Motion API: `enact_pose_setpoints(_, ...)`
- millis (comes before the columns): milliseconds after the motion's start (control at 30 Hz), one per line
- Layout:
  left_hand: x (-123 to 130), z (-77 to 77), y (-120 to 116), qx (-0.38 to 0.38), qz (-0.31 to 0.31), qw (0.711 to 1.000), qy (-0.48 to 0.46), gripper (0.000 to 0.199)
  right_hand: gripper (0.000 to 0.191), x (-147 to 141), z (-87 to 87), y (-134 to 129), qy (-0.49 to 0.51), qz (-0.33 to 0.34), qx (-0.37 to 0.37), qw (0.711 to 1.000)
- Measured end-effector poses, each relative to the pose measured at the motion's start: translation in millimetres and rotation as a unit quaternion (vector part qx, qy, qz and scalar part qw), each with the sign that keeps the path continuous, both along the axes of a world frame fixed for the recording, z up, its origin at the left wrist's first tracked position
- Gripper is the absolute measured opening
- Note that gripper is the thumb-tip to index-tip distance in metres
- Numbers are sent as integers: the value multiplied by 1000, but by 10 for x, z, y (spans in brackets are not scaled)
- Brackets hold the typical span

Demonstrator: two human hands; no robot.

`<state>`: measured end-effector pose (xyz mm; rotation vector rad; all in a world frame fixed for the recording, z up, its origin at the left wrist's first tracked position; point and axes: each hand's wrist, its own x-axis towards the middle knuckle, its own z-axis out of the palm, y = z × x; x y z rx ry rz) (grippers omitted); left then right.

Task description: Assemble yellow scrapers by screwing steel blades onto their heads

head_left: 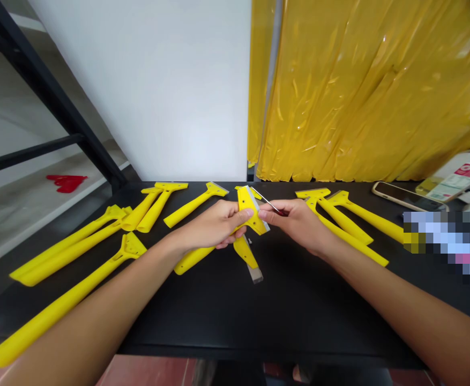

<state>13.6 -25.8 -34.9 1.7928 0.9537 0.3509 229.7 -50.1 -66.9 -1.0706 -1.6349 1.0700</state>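
My left hand (222, 222) is closed on a yellow scraper (246, 201), whose head points up with a metal blade along its right edge. A thin screwdriver (267, 200) is in my right hand (293, 220), its shaft pointing up and left behind the scraper head. The right fingertips touch the blade side of the head. Just below the hands, a yellow head plate (246, 253) lies on the black table (299, 316) with a metal blade (254, 274) under its lower end. A small screw (250, 241) seems to lie beside it.
Several yellow scrapers (77, 292) lie at the left, and more (351, 228) at the right. A phone (409, 197) rests at the back right near papers (455, 182). Behind the table stand a white panel (158, 91) and a yellow plastic curtain (359, 91). Red pieces (68, 183) lie on the left shelf.
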Motion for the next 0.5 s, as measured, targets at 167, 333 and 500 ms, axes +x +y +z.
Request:
enact_pose_setpoints(167, 9, 8, -11, -3, 8, 1000, 4, 37, 24, 2, 6, -2, -59, -4, 71, 996)
enact_pose_setpoints(333, 6, 1, -16, -11, 6, 1000, -13, 36, 26, 6, 8, -6, -77, -19, 89, 993)
enact_pose_setpoints(500, 12, 10, -21, -16, 6, 1000, -19, 36, 27, -11, -12, -12, -54, -22, 75, 996)
